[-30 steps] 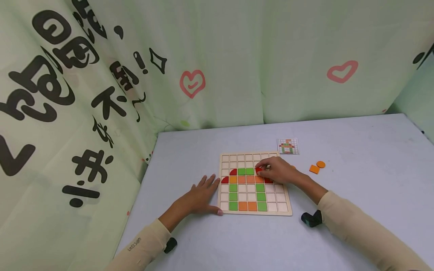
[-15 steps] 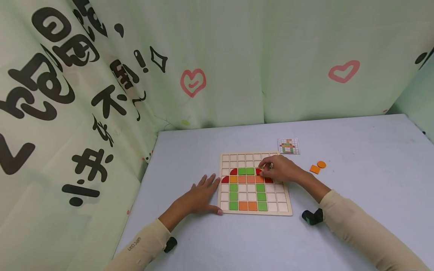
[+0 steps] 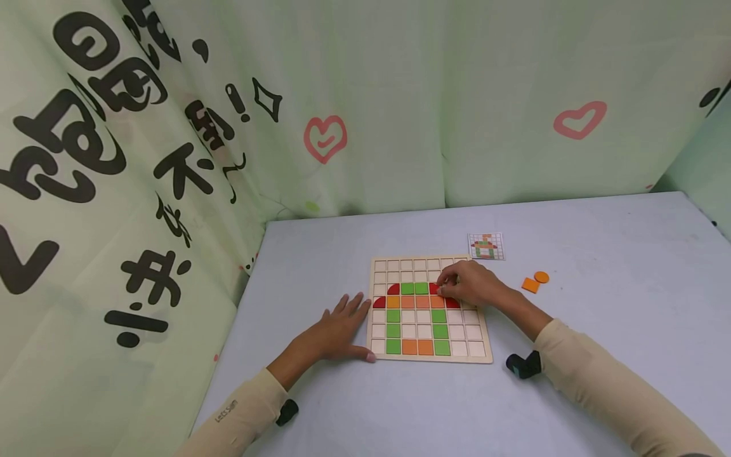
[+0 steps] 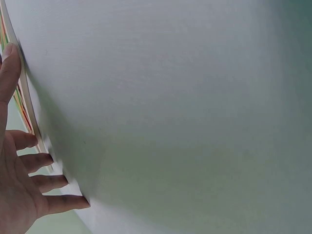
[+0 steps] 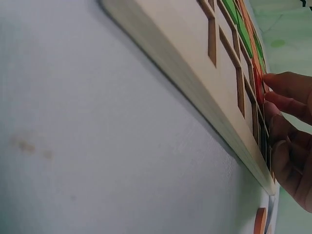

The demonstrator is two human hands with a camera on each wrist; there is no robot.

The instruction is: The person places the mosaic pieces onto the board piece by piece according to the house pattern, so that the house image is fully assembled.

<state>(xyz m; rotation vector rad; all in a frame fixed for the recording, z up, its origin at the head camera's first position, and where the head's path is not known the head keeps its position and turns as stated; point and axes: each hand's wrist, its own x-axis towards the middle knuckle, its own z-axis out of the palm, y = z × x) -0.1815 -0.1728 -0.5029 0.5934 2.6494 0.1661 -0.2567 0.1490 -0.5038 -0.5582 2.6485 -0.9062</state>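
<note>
A wooden grid board (image 3: 471, 349) lies on the table, with green, orange and red tiles set in its square cells. My right hand (image 3: 471, 284) pinches a red tile with one rounded corner (image 3: 433, 289) between thumb and fingertips, low at its cell right of the two green tiles (image 3: 414, 289). In the right wrist view the fingers (image 5: 287, 85) curl down to the red tiles. My left hand (image 3: 338, 331) is spread flat at the board's left side. Its thumb (image 4: 9, 73) rests at the board's edge in the left wrist view, the other fingers straight.
A small pattern card (image 3: 486, 246) lies behind the board's far right corner. To the right are a loose orange square tile (image 3: 530, 285) and an orange round tile (image 3: 542, 277). A printed curtain (image 3: 388, 127) hangs along the table's back and left.
The red tile has settled flatter into its cell, and my right hand has shifted slightly right with its fingertips still on it. My left hand stays in place.
</note>
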